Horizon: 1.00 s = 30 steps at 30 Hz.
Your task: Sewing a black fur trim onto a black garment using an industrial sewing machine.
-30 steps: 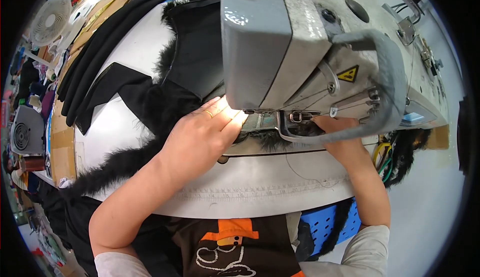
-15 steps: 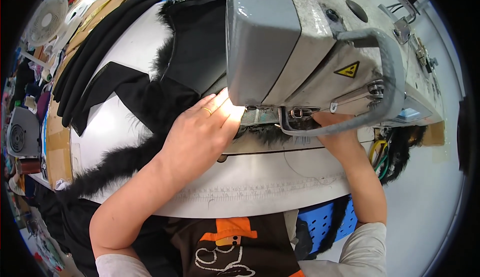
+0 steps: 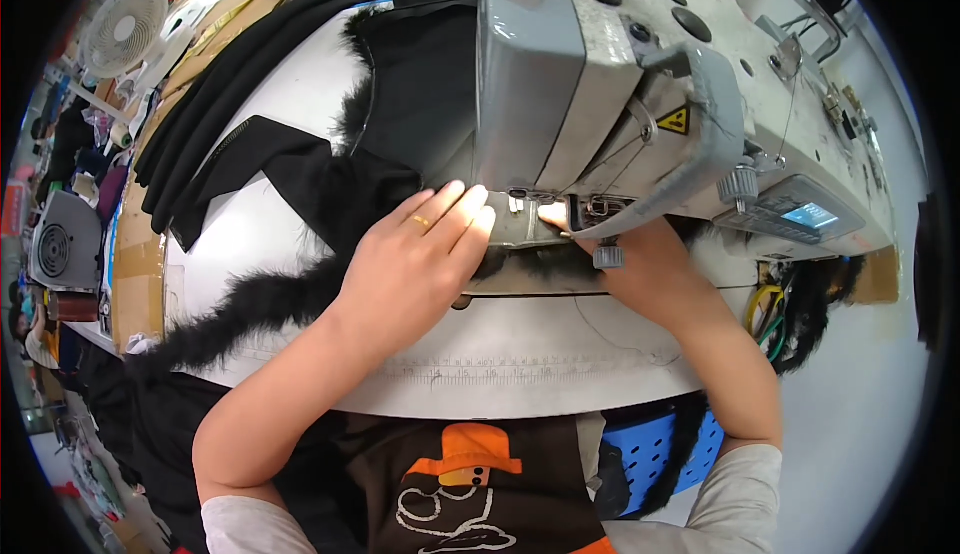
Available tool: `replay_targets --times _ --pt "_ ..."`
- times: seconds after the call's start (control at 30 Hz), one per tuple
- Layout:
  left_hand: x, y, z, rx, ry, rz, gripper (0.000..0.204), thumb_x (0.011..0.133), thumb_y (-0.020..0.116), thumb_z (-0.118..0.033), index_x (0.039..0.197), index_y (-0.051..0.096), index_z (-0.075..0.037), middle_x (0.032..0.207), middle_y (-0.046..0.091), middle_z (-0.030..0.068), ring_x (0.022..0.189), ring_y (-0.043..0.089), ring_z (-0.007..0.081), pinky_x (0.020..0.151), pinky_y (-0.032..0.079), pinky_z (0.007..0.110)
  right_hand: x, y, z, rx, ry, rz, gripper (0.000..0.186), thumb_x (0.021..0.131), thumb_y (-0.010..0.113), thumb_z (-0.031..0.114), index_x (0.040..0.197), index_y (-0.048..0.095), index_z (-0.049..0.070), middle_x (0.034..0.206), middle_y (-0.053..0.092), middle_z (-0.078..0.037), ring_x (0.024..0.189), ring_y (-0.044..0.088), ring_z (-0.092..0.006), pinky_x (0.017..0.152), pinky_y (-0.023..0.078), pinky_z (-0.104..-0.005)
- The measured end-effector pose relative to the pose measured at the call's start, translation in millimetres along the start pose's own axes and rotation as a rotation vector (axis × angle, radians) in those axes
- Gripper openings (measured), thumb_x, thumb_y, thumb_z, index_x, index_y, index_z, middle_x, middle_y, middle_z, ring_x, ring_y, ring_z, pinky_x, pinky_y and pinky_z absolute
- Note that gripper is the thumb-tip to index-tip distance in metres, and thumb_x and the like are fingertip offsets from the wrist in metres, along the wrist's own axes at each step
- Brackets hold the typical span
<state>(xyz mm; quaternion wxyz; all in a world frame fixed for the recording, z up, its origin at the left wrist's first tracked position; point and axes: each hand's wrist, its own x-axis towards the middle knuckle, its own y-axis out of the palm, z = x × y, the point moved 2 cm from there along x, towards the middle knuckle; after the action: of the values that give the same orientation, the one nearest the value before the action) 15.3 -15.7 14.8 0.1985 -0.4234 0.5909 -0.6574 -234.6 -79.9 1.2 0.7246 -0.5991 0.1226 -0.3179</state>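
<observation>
Left hand (image 3: pixel 412 259) lay flat, fingers outstretched, black fabric (image 3: pixel 422 79) beyond them. Sewing machine (image 3: pixel 530 79) overhung right hand (image 3: pixel 650 269); couldn't tell grip.

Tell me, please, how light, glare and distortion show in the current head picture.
Head view: the left hand is brightly lit toward its fingertips; head view: glossy highlights sit on the sewing machine; head view: the black fur trim is dark, with little detail; head view: the front edge of the white table bows, and the picture corners go black.
</observation>
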Motion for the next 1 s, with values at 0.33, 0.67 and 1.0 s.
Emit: replay_targets --times 0.33,0.67,1.0 --pt "-1 -10 8 -0.002 -0.009 0.036 0.034 0.084 0.067 -0.007 0.118 0.068 -0.002 0.123 0.070 0.0106 0.117 0.069 0.0267 0.088 0.059 0.036 -5 -10 10 -0.077 -0.117 0.098 0.057 0.077 0.072 0.000 0.130 0.070 0.022 0.122 0.073 -0.008 0.104 0.071 -0.0310 0.085 0.057 -0.0445" --pt "-1 -6 6 -0.023 0.067 -0.032 0.037 0.082 0.070 -0.005 0.119 0.068 -0.001 0.117 0.071 0.0117 0.114 0.070 0.0268 0.092 0.058 0.036 -17 -18 -1 -0.167 -0.080 -0.051 0.045 0.079 0.065 0.003 0.121 0.066 0.019 0.122 0.071 0.003 0.091 0.071 -0.0234 0.066 0.057 -0.0386" --pt "6 3 6 -0.102 0.054 0.019 0.040 0.080 0.070 -0.006 0.120 0.068 -0.002 0.105 0.071 0.0096 0.102 0.070 0.0270 0.090 0.057 0.038 -32 -22 -12 -0.138 0.033 -0.071 0.059 0.069 0.069 -0.001 0.123 0.070 0.022 0.111 0.075 0.002 0.089 0.073 -0.0226 0.060 0.056 -0.0386"
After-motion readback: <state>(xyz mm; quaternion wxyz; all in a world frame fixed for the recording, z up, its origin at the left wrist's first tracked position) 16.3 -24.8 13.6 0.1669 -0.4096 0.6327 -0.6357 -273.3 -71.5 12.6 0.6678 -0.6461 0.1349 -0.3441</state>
